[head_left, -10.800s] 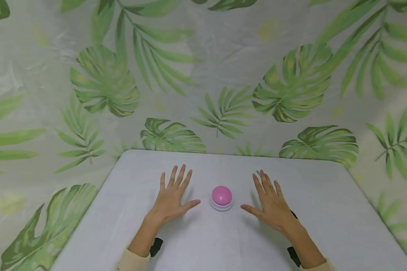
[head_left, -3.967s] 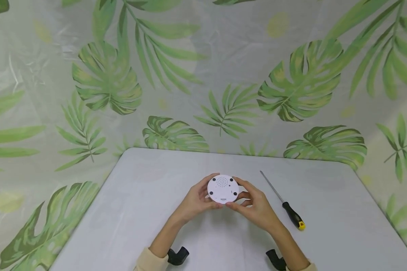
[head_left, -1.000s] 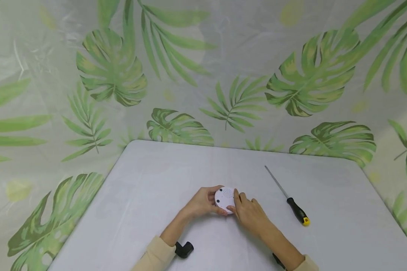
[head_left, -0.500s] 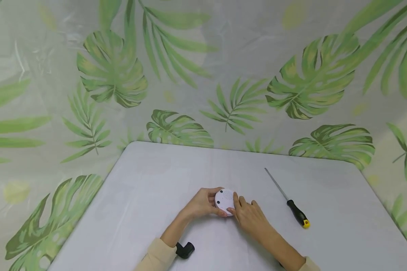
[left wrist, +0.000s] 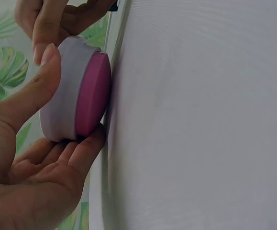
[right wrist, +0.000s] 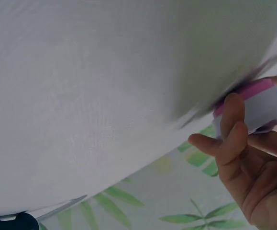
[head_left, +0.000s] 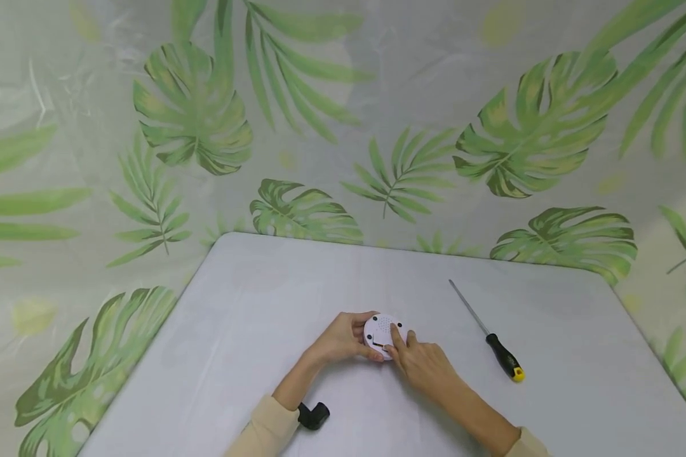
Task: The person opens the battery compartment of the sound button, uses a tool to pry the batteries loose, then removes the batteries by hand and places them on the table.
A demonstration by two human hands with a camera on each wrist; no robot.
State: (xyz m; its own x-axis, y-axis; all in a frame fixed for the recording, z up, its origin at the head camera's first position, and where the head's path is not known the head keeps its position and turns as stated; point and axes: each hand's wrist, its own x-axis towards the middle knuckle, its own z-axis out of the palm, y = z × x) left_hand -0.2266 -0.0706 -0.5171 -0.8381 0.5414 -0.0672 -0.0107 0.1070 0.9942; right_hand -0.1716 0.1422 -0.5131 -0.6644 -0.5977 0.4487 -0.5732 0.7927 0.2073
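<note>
A round push button [head_left: 378,326] is upside down in the head view, its white underside with black feet and small speaker holes facing up. Its pink dome [left wrist: 93,96] faces the table in the left wrist view. My left hand [head_left: 343,339] grips the rim from the left, thumb at the near side and fingers beneath. My right hand [head_left: 422,362] has thumb and index finger on the underside, pinching the small battery cover [head_left: 385,341]. A dark slot [head_left: 378,344] shows beside the thumb. In the right wrist view, that hand's other fingers are bent beside the casing.
A screwdriver [head_left: 496,349] with a black and yellow handle lies to the right on the white table [head_left: 274,285]. Leaf-patterned cloth [head_left: 297,114] hangs behind the table. A black wrist-camera mount [head_left: 314,416] sticks out below the left forearm.
The button was dome-up between open hands, then lifted and turned over. My right hand moved onto the underside; within the last half second a dark slot has appeared at its thumb.
</note>
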